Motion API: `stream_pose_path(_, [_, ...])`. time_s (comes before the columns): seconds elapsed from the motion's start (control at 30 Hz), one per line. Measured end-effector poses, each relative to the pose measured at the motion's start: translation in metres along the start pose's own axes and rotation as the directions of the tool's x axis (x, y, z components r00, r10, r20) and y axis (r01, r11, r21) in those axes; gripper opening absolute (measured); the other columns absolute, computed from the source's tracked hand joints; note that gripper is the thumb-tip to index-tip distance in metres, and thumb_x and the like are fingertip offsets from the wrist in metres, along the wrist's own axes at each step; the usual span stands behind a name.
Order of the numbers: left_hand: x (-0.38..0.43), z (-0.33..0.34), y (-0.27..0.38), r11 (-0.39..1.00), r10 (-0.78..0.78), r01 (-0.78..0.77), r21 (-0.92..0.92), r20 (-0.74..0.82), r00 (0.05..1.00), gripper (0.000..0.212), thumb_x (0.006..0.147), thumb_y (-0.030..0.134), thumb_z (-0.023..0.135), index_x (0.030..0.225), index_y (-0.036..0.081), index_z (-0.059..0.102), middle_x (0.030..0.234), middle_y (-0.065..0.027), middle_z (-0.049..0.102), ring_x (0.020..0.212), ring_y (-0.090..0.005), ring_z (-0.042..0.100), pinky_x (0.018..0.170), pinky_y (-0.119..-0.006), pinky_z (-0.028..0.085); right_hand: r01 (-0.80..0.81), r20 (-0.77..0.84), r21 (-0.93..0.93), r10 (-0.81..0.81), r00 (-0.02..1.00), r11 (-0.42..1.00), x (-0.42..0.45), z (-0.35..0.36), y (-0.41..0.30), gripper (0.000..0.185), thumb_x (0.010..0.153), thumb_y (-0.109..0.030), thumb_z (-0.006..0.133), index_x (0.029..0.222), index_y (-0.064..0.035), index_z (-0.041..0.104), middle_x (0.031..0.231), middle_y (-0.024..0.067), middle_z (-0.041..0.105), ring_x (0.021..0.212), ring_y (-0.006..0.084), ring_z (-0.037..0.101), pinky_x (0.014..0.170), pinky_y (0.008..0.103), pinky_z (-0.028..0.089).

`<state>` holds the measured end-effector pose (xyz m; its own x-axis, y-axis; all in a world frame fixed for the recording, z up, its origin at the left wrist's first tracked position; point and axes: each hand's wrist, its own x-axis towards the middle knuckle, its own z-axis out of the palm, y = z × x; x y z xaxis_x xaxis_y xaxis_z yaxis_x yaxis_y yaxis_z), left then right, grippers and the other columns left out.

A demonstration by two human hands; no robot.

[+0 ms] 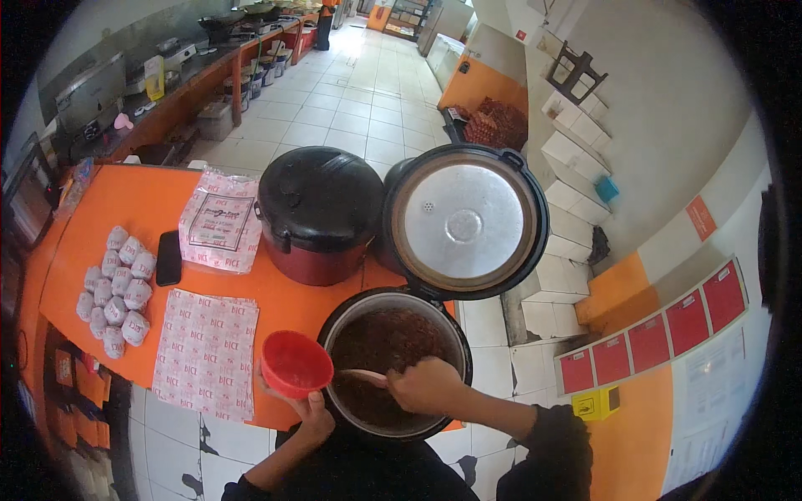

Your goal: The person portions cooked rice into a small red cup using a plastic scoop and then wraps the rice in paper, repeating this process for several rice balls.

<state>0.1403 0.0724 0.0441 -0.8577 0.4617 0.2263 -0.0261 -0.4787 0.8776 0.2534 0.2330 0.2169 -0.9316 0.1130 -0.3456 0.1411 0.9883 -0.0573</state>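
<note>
A red plastic bowl [297, 364], seemingly without contents, is held by my left hand [308, 410] at the left rim of an open rice cooker [463, 351]. My right hand [423, 388] grips the handle of a pinkish rice paddle [363, 376] over the cooker's pot, which holds dark brown food [382, 338]. The cooker's hinged lid [467, 219] stands raised behind it. Left of the bowl lies a stack of printed wrapping paper [203, 354]. Several wrapped round packets [119, 282] are grouped at the table's left side.
A closed rice cooker [319, 216] stands on the orange table [282, 307], beside a plastic pack of printed paper [219, 222] and a black phone [168, 258]. A long counter [207, 69] runs along the left wall. Tiled steps [564, 188] rise at right. A person [325, 25] stands far back.
</note>
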Motion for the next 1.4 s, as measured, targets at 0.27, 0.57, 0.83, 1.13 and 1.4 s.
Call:
stream_pose_path(0.27, [0.013,0.022,0.036,0.966,0.16,-0.135,0.219,-0.103,0.982,0.089,0.088,0.046,0.054,0.144,0.006,-0.004,0.143,-0.0166,0.013,0.127,-0.0304,0.031,0.1,-0.046,0.035,-0.444,0.102,-0.106,0.454,0.885,0.89,-0.022,-0.077,0.027,0.034,0.086,-0.033,0.052,0.079,-0.0041,0.069,0.071,0.0169,0.067,0.065,0.0319,0.068,0.06,0.0447,0.054])
stream_pose_path(0.57, [-0.009,-0.001,-0.018,0.999,-0.001,0.005,0.037,-0.113,0.994,0.076,0.091,0.046,0.048,0.143,0.005,0.009,0.139,-0.0157,0.027,0.125,-0.0296,0.036,0.102,-0.044,0.035,-0.334,-0.003,-0.086,0.335,0.942,0.938,0.024,-0.01,0.036,0.027,0.086,-0.024,0.051,0.083,-0.0035,0.069,0.075,0.0147,0.068,0.065,0.0285,0.068,0.055,0.0405,0.054])
stream_pose_path(0.83, [-0.002,0.001,-0.008,1.0,-0.019,0.021,0.012,-0.152,0.988,0.088,0.087,0.047,0.054,0.144,0.007,0.0,0.143,-0.0168,0.014,0.128,-0.0316,0.03,0.101,-0.048,0.035,-0.192,-0.052,-0.06,0.189,0.981,0.98,-0.015,0.002,-0.027,0.018,0.079,-0.015,0.056,0.087,0.0009,0.06,0.062,0.0151,0.064,0.057,0.028,0.067,0.053,0.0402,0.053])
stream_pose_path(1.13, [-0.003,-0.005,-0.01,0.999,-0.019,0.025,0.032,-0.159,0.987,0.085,0.088,0.046,0.052,0.144,0.007,0.001,0.142,-0.0169,0.018,0.127,-0.0314,0.031,0.101,-0.047,0.035,-0.274,-0.134,-0.44,0.239,0.962,0.855,-0.007,-0.069,0.006,0.037,0.078,-0.006,0.057,0.115,-0.0026,0.06,0.069,0.0061,0.065,0.06,0.0205,0.067,0.05,0.0328,0.053])
stream_pose_path(1.4, [-0.009,-0.003,-0.016,0.999,-0.029,0.033,0.028,-0.149,0.988,0.083,0.089,0.046,0.05,0.143,0.006,0.002,0.141,-0.017,0.021,0.127,-0.0312,0.033,0.102,-0.047,0.035,-0.362,-0.059,-0.198,0.358,0.932,0.911,0.023,-0.002,0.013,0.01,0.077,-0.008,0.059,0.082,-0.0038,0.066,0.073,0.0087,0.064,0.064,0.0195,0.067,0.052,0.0323,0.05])
